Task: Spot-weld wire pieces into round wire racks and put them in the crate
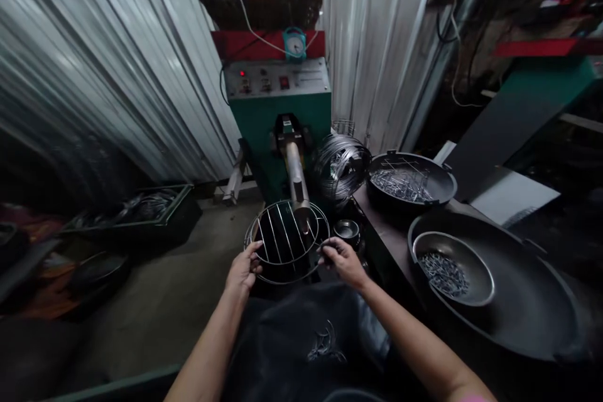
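A round wire rack (282, 235) with parallel bars lies under the tip of the metal arm (296, 182) of a green machine (282, 107). My left hand (244, 270) is closed on the rack's left rim, thumb on top. At the right rim, my right hand (343, 259) has its fingers pinched together; whether they hold the rim or a small wire piece is too dark to tell. Several small curved wire pieces (326, 347) rest on the dark cloth over my lap, below the rack.
To the right stand a large dark pan (532, 289), a metal bowl (487, 282) of short wire pieces inside it, and another wire-filled pan (414, 198). A wire coil (343, 166) hangs beside the machine. A green bin (174, 217) is on the left floor.
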Demonstrator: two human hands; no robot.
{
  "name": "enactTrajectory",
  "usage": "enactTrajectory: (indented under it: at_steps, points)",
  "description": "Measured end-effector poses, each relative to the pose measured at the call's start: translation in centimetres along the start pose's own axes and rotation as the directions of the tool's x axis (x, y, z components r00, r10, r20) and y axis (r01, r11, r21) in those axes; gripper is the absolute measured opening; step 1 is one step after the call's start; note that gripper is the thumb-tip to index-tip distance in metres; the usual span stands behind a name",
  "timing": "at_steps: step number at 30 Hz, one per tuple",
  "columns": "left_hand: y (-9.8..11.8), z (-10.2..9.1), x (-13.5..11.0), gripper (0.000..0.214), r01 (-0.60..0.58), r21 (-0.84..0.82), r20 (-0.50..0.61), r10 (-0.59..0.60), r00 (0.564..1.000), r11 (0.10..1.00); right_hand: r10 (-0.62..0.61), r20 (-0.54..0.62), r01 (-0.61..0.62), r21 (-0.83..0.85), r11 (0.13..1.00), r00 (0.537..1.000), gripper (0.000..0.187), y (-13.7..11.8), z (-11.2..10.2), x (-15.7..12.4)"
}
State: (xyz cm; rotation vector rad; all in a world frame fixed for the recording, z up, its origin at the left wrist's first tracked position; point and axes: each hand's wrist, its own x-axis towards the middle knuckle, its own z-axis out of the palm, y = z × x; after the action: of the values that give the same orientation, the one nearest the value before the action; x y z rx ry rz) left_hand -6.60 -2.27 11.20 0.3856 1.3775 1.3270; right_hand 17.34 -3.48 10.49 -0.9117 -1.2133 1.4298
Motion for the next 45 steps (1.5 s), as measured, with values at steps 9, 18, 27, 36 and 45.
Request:
enactTrajectory:
  at_steps: [9, 18, 27, 36, 45]
  points:
    - [1.0, -0.2, 1.1, 0.048, -0.053, -0.052, -0.05, 0.05, 0.997, 0.997, -0.069, 0.059, 0.088, -0.446, 0.89, 0.996, 0.016, 2.5, 1.8, 1.2]
    - [1.1, 0.5, 1.5, 0.048, -0.045, -0.007, -0.043, 0.045, 0.998, 0.999, -0.102, 0.007, 0.092, -0.485, 0.87, 0.995, 0.015, 1.7, 1.9, 1.0]
    - [1.4, 0.8, 2.2, 0.049, -0.015, 0.012, -0.096, 0.016, 0.995, 1.0, -0.116, -0.013, 0.096, -0.472, 0.876, 0.993, 0.016, 1.8, 2.0, 1.4]
    - [1.9, 0.8, 2.4, 0.048, -0.013, 0.003, -0.092, 0.014, 0.996, 1.0, -0.149, -0.029, 0.118, -0.468, 0.876, 0.988, 0.018, 1.9, 2.4, 2.1]
    - [2.1, 1.0, 3.8, 0.045, -0.007, 0.036, -0.079, 0.01, 0.997, 0.999, -0.15, -0.049, 0.108, -0.482, 0.869, 0.987, 0.017, 1.2, 2.6, 3.0]
